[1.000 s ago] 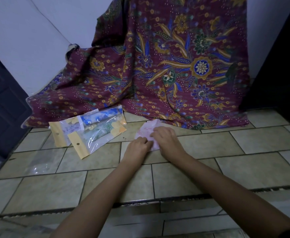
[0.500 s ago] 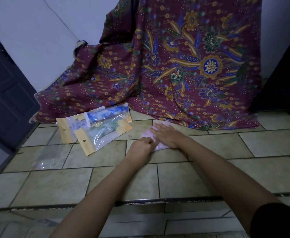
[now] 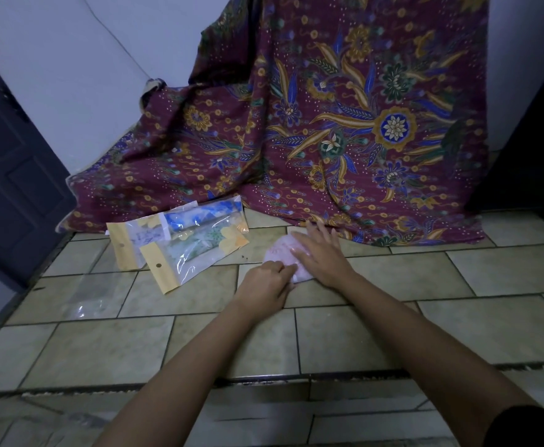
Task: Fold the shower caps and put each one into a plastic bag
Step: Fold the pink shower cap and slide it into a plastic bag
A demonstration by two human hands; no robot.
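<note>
A pale pink shower cap [image 3: 280, 253] lies on the tiled floor, partly folded and mostly covered by my hands. My right hand [image 3: 320, 253] lies flat on it with the fingers spread, pressing it down. My left hand [image 3: 269, 280] pinches the cap's near edge with closed fingers. To the left lie two filled plastic bags with yellow header strips: one holding a green-patterned cap [image 3: 193, 256] and behind it one holding a blue-patterned cap [image 3: 180, 225]. An empty clear plastic bag [image 3: 87, 295] lies flat on the tiles further left.
A maroon batik cloth [image 3: 328, 124] hangs down the wall and spreads onto the floor just behind the cap. A dark door [image 3: 9, 175] stands at the left. A step edge [image 3: 264, 380] crosses the floor under my forearms.
My right hand has opened from a curled grip and slid forward flat over the cap. My left hand stays at the cap's near edge. The view has shifted slightly.
</note>
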